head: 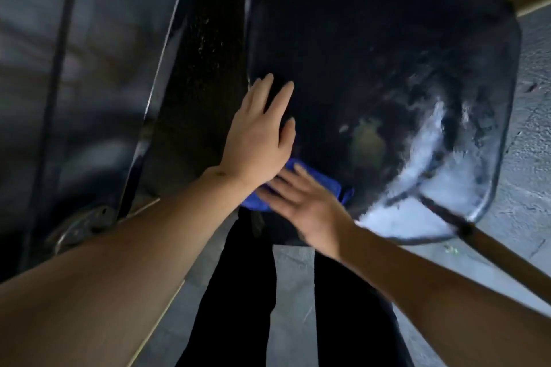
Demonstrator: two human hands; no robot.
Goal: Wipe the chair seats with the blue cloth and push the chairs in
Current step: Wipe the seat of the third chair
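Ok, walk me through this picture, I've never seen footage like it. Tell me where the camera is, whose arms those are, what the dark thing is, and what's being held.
There is no machine here. One wide-angle camera sits on a person's head and looks down, so the two bare arms are that person's own, and the dark trouser legs at the bottom are theirs too.

The big dark shape is a chair seat, seen from above, shiny, with pale smears on its right part. A wooden chair leg pokes out at the lower right, over a grey floor.

The blue cloth lies on the seat's near edge. The right hand presses flat on it, fingers spread. The left hand rests open on the seat just beyond, holding nothing. The picture is blurred from movement.
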